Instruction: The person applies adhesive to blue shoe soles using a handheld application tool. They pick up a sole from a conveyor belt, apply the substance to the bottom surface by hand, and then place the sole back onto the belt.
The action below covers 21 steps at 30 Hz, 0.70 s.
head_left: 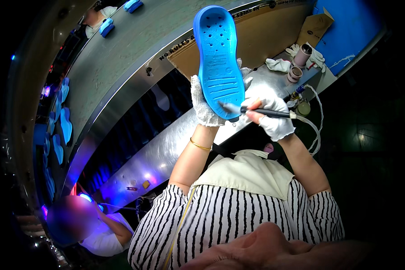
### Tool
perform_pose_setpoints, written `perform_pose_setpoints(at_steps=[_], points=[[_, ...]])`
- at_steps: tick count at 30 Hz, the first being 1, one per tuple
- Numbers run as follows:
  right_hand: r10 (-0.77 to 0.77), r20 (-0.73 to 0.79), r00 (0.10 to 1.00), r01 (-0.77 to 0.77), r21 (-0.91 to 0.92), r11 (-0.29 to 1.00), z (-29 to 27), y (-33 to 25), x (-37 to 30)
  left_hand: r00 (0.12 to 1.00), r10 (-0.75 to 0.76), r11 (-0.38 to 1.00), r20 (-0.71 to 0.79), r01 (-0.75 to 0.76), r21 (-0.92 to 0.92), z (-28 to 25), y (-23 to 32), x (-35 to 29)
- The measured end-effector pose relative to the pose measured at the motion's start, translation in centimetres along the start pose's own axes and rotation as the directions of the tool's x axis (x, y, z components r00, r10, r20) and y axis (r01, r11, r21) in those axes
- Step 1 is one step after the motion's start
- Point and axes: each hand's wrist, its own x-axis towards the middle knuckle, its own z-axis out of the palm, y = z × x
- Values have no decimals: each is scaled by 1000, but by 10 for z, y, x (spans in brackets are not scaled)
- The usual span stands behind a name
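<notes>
A blue shoe sole [218,63] stands lengthwise in front of me, its grooved and perforated face toward me. My left hand [206,105], in a white glove, is closed around the sole from behind, the thumb side along its left edge. My right hand [272,118], gloved with bare fingertips, pinches a brush [274,113] with a black handle. Its pale tip, blurred, lies over the lower end of the sole; whether it touches is hard to tell. A translucent tube [318,135] runs from the handle's rear end.
A metal ledge [166,153] lies below the sole, with cardboard [261,36] behind it. Cups [294,74] and white gloves [278,65] sit at the right. Several blue soles [65,126] ride a curved conveyor [108,72]. One co-worker [105,234] is lower left, another [101,20] upper left.
</notes>
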Motion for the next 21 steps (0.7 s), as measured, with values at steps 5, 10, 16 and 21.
perform_pose_setpoints(at_steps=[5, 10, 16, 21], points=[[-159, 109, 981, 183, -260, 948, -5, 3, -2, 1000, -28, 997, -13, 29, 74, 7, 2, 3], [126, 69, 990, -117, -126, 985, -15, -16, 3, 994, -103, 993, -20, 104, 54, 10, 8, 4], [63, 234, 970, -8, -226, 974, -16, -5, -9, 989, -151, 984, 5, 150, 93, 15, 15, 9], [65, 174, 983, -24, -227, 974, -18, -30, -8, 975, -221, 972, 14, 220, 77, 13, 22, 8]])
